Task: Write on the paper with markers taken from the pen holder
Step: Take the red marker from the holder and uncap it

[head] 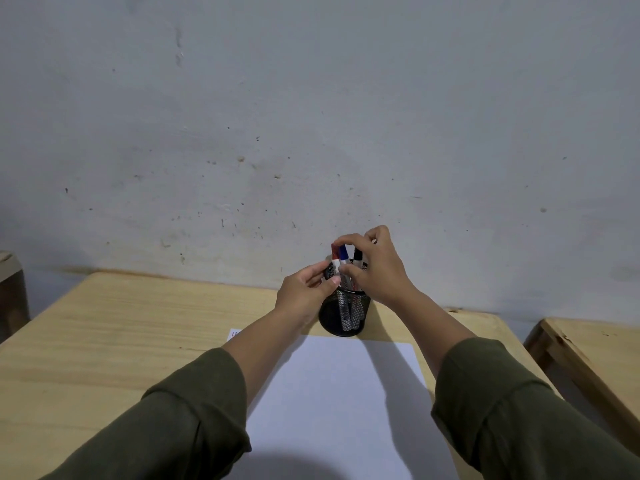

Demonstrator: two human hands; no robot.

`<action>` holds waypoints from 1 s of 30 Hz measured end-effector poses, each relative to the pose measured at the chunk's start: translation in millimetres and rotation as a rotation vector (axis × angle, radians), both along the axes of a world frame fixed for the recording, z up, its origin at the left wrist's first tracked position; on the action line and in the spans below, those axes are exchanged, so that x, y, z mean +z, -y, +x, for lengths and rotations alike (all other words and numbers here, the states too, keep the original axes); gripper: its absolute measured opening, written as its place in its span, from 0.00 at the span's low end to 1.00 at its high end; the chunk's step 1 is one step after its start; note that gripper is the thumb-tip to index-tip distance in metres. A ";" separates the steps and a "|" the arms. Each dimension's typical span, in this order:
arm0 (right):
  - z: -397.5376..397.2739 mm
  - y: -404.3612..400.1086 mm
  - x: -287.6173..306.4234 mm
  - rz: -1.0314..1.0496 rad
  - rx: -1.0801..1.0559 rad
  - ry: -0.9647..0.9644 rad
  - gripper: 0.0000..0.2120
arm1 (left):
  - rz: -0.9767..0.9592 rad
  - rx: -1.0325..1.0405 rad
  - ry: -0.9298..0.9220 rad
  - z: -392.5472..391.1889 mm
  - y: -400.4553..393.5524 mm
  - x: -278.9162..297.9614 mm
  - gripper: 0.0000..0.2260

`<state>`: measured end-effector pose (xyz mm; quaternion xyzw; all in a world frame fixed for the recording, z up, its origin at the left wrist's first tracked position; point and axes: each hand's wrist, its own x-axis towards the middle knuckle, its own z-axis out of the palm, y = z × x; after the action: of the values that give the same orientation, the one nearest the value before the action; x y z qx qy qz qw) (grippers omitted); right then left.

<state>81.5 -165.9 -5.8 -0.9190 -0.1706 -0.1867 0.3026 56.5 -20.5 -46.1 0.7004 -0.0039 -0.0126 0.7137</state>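
A black mesh pen holder stands on the wooden desk just beyond a blank white sheet of paper. Markers with a red cap, a blue cap and a black cap stick up out of it. My left hand grips the holder's rim from the left side. My right hand reaches over the top, fingers and thumb pinched around the blue-capped marker, which still sits in the holder. Both forearms wear dark green sleeves.
The light wooden desk ends at a grey scuffed wall. A small white label lies left of the paper's far corner. Another wooden table stands to the right across a gap, and a dark piece of furniture sits at far left.
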 end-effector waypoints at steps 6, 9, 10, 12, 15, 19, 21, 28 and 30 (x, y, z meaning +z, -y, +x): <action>-1.8 -3.0 -0.5 -0.086 -0.053 0.005 0.22 | 0.014 0.000 -0.004 -0.8 -0.1 0.4 0.22; 0.9 -4.0 2.6 -0.205 -0.083 0.028 0.23 | 0.029 0.010 -0.011 -0.7 0.2 1.4 0.22; 1.4 -5.0 4.0 -0.240 -0.086 0.038 0.23 | 0.026 0.012 -0.014 -0.5 -0.1 1.6 0.22; 2.2 -6.5 7.4 -0.309 -0.086 0.057 0.23 | 0.026 0.018 -0.020 -0.3 -0.9 2.1 0.22; 3.8 -5.8 9.1 -0.355 -0.073 0.072 0.23 | 0.041 0.016 -0.019 -0.3 -1.9 2.0 0.23; 1.0 -1.3 4.1 -0.231 -0.059 0.095 0.20 | 0.050 0.017 -0.010 -0.7 -0.4 2.0 0.22; -2.2 1.7 0.8 -0.141 -0.048 0.122 0.18 | 0.047 0.024 -0.013 -0.5 -0.1 1.5 0.22; -18.2 10.5 0.5 0.115 -0.007 0.008 0.17 | 0.078 0.072 -0.015 -5.0 1.9 3.6 0.21; -24.2 9.8 1.8 0.204 0.018 -0.077 0.15 | 0.087 0.097 -0.022 -7.5 3.1 5.1 0.22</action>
<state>57.3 -175.7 -3.9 -0.8883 -0.1473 -0.1647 0.4025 49.1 -23.6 -41.1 0.7298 0.0386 0.0143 0.6825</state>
